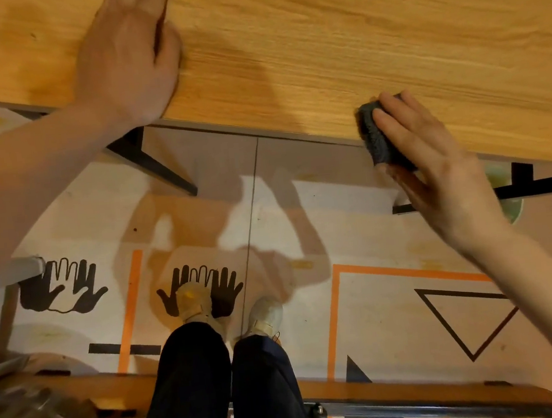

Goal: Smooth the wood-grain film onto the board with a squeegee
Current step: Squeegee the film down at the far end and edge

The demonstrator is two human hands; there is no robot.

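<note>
Right hand [432, 166] grips grey squeegee [380, 134] on smooth wood-grain film [318, 36]; left hand [128, 58] flat.

One view only: we look from a head-worn wide-angle camera, facing steeply down and slightly forward. The board [335, 34] fills the upper part of the frame, close to us, its near edge running from middle left down to the right. Below it we see the floor [371, 233], farther off, with our own legs [217, 383] at bottom centre. Straight lines bend toward the frame edges.
</note>
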